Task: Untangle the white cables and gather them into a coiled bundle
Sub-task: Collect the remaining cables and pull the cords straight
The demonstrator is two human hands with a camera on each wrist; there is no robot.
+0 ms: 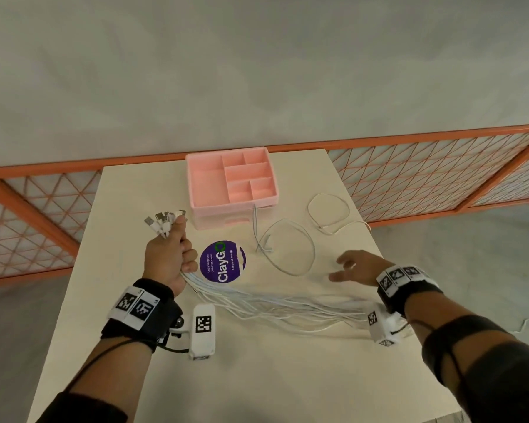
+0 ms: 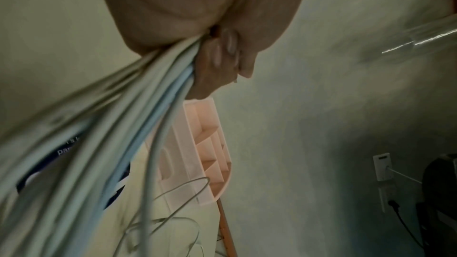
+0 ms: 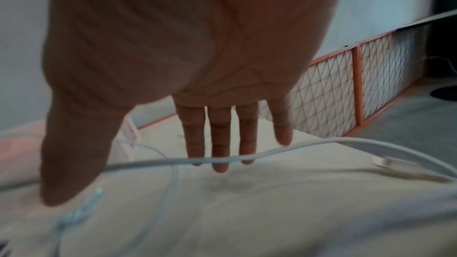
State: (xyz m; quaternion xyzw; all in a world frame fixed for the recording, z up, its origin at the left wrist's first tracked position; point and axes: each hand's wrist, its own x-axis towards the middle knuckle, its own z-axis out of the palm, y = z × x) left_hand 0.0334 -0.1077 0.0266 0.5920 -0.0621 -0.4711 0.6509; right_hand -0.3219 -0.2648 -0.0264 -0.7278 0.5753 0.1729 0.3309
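left hand (image 1: pixel 168 257) fist clamps the white cables (image 1: pixel 257 303); right hand (image 1: pixel 356 267) hovers with fingers spread, holding nothing.

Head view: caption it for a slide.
Left hand grips gathered white cables; open right hand reaches toward loose cable.

The right hand (image 3: pixel 188 62) hovers over the counter (image 3: pixel 247 202), fingers (image 3: pixel 219 144) straight and spread; a white cable (image 3: pixel 272 152) crosses just under the fingertips, its plug (image 3: pixel 380 162) near the counter's right edge

Soft even light in head view, wrist views dim and motion-blurred, edges bowed
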